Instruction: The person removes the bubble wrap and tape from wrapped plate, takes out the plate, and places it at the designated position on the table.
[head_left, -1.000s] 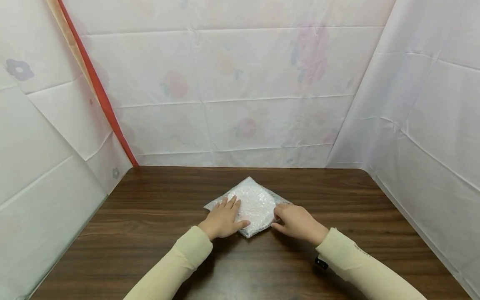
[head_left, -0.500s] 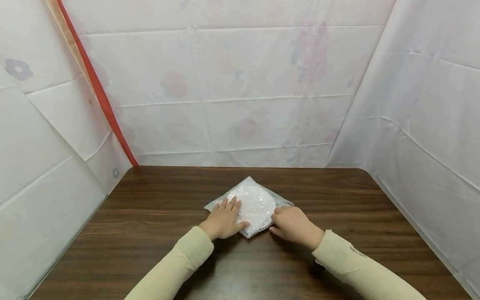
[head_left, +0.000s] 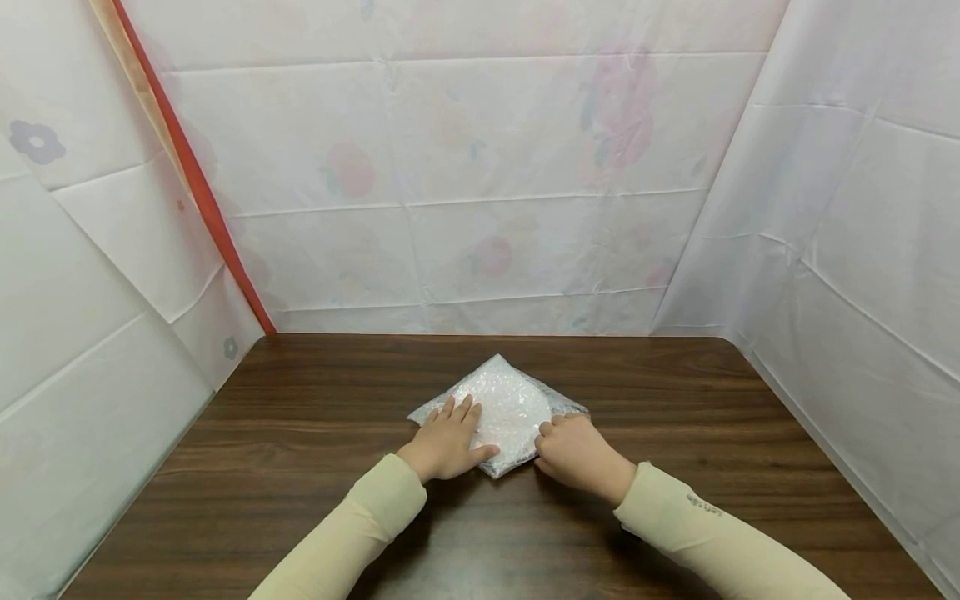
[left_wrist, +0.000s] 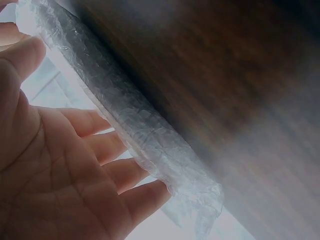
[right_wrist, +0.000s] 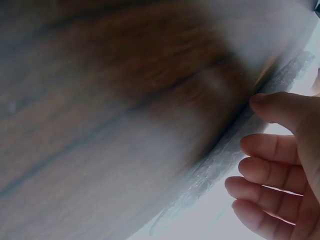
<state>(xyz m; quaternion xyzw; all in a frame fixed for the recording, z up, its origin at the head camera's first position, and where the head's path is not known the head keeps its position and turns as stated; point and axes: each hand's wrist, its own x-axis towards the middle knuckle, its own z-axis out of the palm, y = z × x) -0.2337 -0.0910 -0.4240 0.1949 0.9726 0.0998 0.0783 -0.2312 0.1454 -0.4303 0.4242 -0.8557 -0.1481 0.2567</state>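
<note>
A flat, diamond-shaped bubble-wrap package (head_left: 513, 414) lies on the brown table, with a pale round flat thing showing through the wrap. My left hand (head_left: 447, 440) rests on its left part, fingers spread and thumb pointing right. From the left wrist view, the fingertips (left_wrist: 142, 200) lie over the package's crinkled edge (left_wrist: 135, 115). My right hand (head_left: 576, 450) has curled fingers at the lower right edge, and grips the wrap there. In the right wrist view the thumb (right_wrist: 280, 107) crosses the package's edge, with the other fingers bent beside it.
The wood-grain table (head_left: 315, 467) reaches out on all sides of the package. A pale, faintly patterned cloth (head_left: 465, 167) hangs behind it, with more white cloth along the left and right. A red strip (head_left: 198, 179) runs down the back left corner.
My right hand has shifted slightly left and down along the package's edge, its fingers curling more. My left hand and the package stay almost still.
</note>
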